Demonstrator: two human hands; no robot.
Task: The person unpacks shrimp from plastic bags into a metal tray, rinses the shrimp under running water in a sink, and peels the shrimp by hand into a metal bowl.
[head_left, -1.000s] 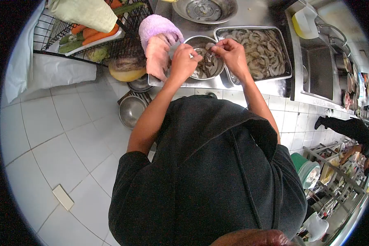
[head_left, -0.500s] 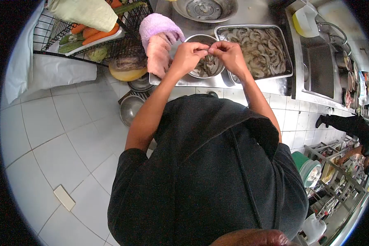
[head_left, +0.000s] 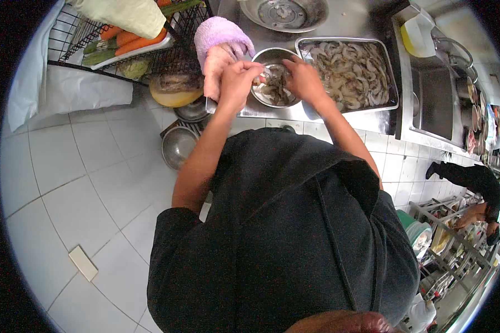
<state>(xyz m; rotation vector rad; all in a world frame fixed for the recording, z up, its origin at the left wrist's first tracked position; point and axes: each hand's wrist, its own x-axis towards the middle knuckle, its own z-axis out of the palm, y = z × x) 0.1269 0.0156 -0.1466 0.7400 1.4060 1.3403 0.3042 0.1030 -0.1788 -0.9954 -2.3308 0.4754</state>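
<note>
A round metal bowl (head_left: 254, 92) stands on the steel counter with several grey shrimp (head_left: 279, 91) inside. My left hand (head_left: 239, 83) is above its left rim, thumb and fingers pinched on what looks like a small shrimp, mostly hidden by the fingertips. On the other side, my right hand (head_left: 306, 82) reaches over the right rim with its fingers pointing down into the bowl. Those fingertips are blurred and partly hidden, so their grip is unclear. Close on the right, a rectangular metal tray (head_left: 395, 83) holds a heap of unpeeled shrimp (head_left: 353, 72).
A pink-purple towel (head_left: 219, 36) lies left of the bowl. Behind stands a wide metal basin (head_left: 316, 23); a sink (head_left: 432, 102) is at right. Wire baskets (head_left: 66, 41) hold carrots (head_left: 141, 44). A metal bowl (head_left: 179, 147) sits low at left. Another person (head_left: 472, 180) bends at far right.
My hands, which met above the bowl, have separated. The left has moved left and slightly down; the right has lowered its fingers into the bowl. The view has shifted slightly.
</note>
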